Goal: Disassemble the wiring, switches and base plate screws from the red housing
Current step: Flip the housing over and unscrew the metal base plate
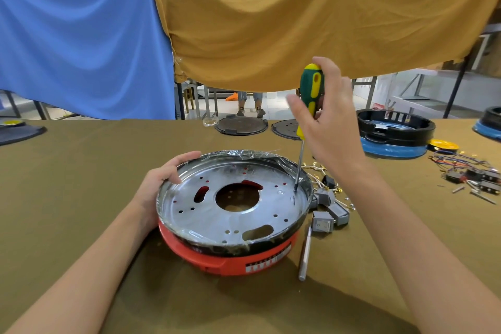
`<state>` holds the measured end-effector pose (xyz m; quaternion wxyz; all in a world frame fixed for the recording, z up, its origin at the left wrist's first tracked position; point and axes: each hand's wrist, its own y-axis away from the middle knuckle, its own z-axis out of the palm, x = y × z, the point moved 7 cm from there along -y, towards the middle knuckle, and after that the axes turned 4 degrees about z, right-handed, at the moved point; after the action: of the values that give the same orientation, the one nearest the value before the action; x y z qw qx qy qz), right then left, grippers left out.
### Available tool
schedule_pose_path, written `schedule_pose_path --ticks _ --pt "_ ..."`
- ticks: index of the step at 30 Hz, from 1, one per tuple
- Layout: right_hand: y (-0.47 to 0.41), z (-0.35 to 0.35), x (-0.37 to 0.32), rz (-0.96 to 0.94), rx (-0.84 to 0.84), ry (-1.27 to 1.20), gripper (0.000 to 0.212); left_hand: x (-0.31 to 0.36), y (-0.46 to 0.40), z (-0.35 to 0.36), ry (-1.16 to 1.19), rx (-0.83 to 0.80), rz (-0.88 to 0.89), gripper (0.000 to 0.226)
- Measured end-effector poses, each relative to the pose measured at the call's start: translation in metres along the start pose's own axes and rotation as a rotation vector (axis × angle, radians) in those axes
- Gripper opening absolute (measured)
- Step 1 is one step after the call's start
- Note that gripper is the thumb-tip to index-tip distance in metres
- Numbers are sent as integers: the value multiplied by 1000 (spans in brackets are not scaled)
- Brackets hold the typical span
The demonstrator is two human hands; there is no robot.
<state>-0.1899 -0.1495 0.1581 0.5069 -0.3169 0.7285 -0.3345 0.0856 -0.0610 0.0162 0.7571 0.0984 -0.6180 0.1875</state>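
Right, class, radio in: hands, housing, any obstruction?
Left hand steadies red housing rim. Right hand grips screwdriver, tip on metal plate. Nothing blocking.

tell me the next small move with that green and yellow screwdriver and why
Probably turn the green and yellow screwdriver to back out the screw under its tip. The right hand grips the handle, the shaft stands nearly upright with its tip on the right side of the shiny round metal base plate, and the left hand holds the plate's rim over the red plastic housing.
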Motion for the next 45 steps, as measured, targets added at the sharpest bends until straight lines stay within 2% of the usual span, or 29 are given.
schedule_pose_path --ticks 4,9,12,16,20,23,26,29,34,38,41,45 --pt "-4 -8 5 52 60 30 61 0 0 0 -2 -1 2 67" --pt "-5 2 6 75 -65 -21 67 0 0 1 -2 -3 -1 68" --pt "-2 4 5 49 -79 -1 61 0 1 1 -1 -2 -3 68" --pt "-1 -6 2 22 9 16 49 1 1 2 -5 -7 -3 68" --pt "-4 -12 4 65 52 40 58 1 1 2 1 -9 0 68" --pt "-6 -6 8 106 -12 -17 61 1 1 2 3 -3 0 68" --pt "-5 0 10 126 -64 -97 56 2 2 2 13 -3 -2 68" --pt "-4 -3 7 81 -38 -35 48 1 2 2 23 1 -6 68" --pt "-5 -14 11 77 60 55 61 2 2 2 12 2 -2 68" --pt "-6 -8 15 148 -20 -66 66 2 2 2 12 3 0 67" --pt "-2 1 11 107 -78 -88 66 2 2 2 16 -2 -2 67" --pt "1 3 6 55 -41 -62 59 2 3 2 16 -4 1 67"
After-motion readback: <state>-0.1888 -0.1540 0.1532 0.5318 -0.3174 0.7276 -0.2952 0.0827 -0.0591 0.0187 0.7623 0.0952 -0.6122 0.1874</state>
